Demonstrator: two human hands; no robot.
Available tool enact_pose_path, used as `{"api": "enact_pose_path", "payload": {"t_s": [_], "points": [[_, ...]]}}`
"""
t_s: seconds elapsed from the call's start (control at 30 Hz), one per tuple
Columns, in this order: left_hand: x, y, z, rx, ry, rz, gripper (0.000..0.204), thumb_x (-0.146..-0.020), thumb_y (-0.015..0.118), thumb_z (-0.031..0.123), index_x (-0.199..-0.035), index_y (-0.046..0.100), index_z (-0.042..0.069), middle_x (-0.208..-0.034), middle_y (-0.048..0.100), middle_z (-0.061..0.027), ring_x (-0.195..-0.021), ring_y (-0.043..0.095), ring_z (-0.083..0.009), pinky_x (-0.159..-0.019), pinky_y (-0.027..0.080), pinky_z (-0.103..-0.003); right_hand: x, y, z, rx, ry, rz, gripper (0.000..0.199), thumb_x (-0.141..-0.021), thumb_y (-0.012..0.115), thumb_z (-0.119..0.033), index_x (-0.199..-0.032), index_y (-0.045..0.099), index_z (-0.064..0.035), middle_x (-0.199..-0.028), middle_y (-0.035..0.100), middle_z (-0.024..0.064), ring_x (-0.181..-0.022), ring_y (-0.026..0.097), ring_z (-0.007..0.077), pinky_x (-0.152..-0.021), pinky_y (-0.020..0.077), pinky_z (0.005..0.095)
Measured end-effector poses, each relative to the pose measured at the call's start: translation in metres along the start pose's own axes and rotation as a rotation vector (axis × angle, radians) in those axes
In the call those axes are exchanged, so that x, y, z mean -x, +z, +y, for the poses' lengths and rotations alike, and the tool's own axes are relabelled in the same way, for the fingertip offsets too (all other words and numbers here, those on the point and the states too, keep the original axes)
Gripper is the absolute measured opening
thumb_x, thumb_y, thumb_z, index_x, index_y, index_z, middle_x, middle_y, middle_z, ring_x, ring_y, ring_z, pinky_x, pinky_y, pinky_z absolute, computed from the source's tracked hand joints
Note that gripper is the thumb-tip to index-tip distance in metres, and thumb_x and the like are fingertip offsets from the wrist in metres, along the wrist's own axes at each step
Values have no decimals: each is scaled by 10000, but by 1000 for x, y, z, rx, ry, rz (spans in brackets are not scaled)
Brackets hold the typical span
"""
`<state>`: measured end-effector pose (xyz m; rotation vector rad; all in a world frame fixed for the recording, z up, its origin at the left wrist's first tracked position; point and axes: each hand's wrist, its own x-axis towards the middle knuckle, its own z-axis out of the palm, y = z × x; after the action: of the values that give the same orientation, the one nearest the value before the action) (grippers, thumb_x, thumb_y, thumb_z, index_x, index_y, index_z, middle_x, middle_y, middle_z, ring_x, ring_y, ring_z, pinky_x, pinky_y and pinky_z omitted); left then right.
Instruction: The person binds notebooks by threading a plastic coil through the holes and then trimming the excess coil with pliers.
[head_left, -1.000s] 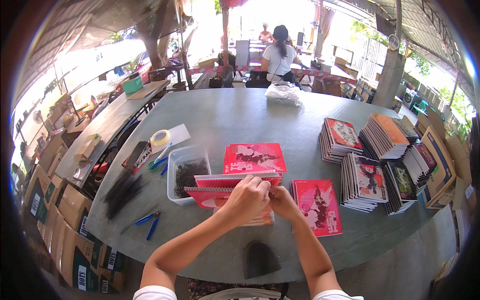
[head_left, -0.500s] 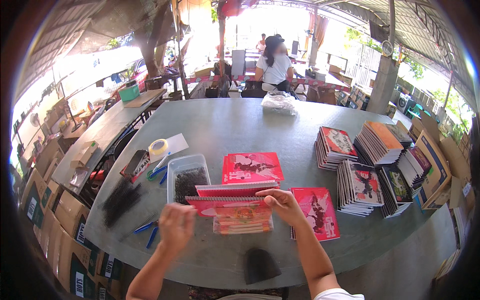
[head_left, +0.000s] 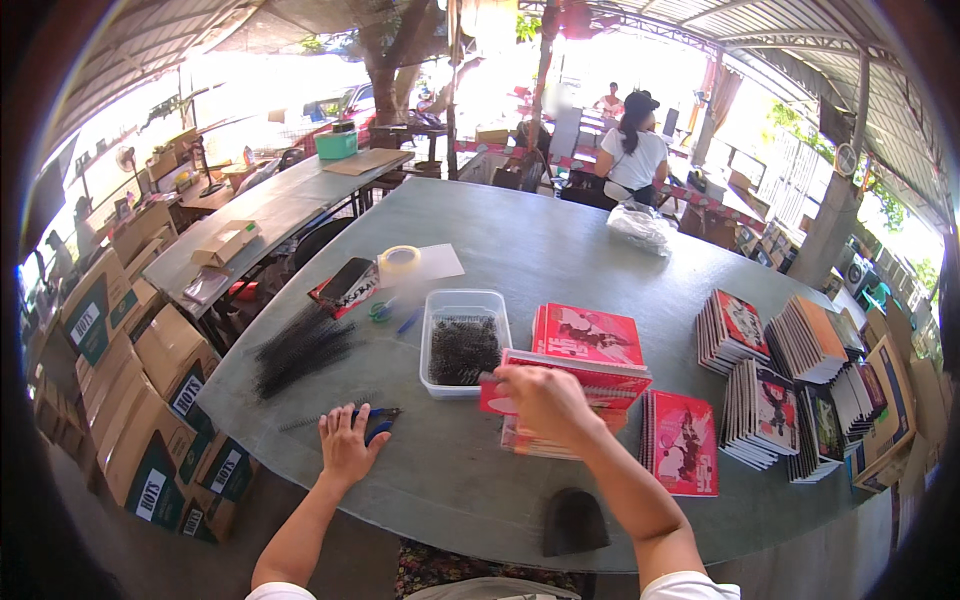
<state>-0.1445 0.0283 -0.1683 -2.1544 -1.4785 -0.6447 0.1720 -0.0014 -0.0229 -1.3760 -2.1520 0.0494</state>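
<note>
A large grey round table [head_left: 560, 250] stands under an open-sided metal roof, with cardboard boxes [head_left: 150, 400] stacked at its near left and a person in a white top [head_left: 632, 160] at the far side.

The left hand [head_left: 345, 445] lies near the table's near-left edge, palm down, fingers spread and relaxed — its fingertips rest on blue-handled pliers [head_left: 378, 420], without closing around them. A heap of black wire spirals [head_left: 300, 345] lies just beyond, to the far left of the hand.

The right hand [head_left: 545, 400] is closed over the near-left edge of a red-covered notebook [head_left: 600, 375], the top one of a small pile at the table's near centre. A clear plastic tray [head_left: 465, 345] holding more black spirals sits just left of the pile. Further notebook stacks [head_left: 790, 370] stand in rows to the right — well apart from both hands.
</note>
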Motion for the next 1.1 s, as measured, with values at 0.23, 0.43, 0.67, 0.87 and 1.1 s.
{"api": "enact_pose_path", "payload": {"t_s": [0.23,0.43,0.67,0.87,1.1], "points": [[-35,22,-25,113,-149,-149,331,-774,611,269,-1020,582,49,-833,556,-130,-762,541,-267,-672,452,-360,-28,-4,-6,1,148,-7,192,-796,617,-186,-943,648,-68,-852,664,129,-776,640,316,-683,505,399],[-86,-58,70,1503,-513,-637,348,-764,503,136,-1097,511,34,-796,530,-59,-699,503,-104,-580,390,-260,-32,9,-3,-32,141,53,242,-764,685,-239,-914,675,-48,-737,644,172,-695,640,318,-636,492,376],[-107,-78,101,1463,-353,-694,325,-814,466,196,-1075,533,14,-828,570,-67,-710,527,-130,-598,402,-261,-35,2,-9,-87,218,49,184,-764,680,-213,-847,689,-50,-667,635,159,-611,636,296,-579,486,356],[-113,-78,102,1401,-375,-753,291,-841,486,233,-996,573,2,-864,581,-99,-744,536,-140,-613,418,-278,-37,4,-3,-117,254,65,152,-756,671,-231,-838,700,-106,-681,651,128,-643,646,298,-604,504,381],[-135,-76,97,1039,-284,-682,400,-890,522,374,-934,563,-21,-728,578,-134,-650,538,-144,-596,434,-310,-40,-1,5,-146,278,37,177,-742,679,-233,-823,700,-78,-690,654,140,-651,649,297,-630,510,382]]}}
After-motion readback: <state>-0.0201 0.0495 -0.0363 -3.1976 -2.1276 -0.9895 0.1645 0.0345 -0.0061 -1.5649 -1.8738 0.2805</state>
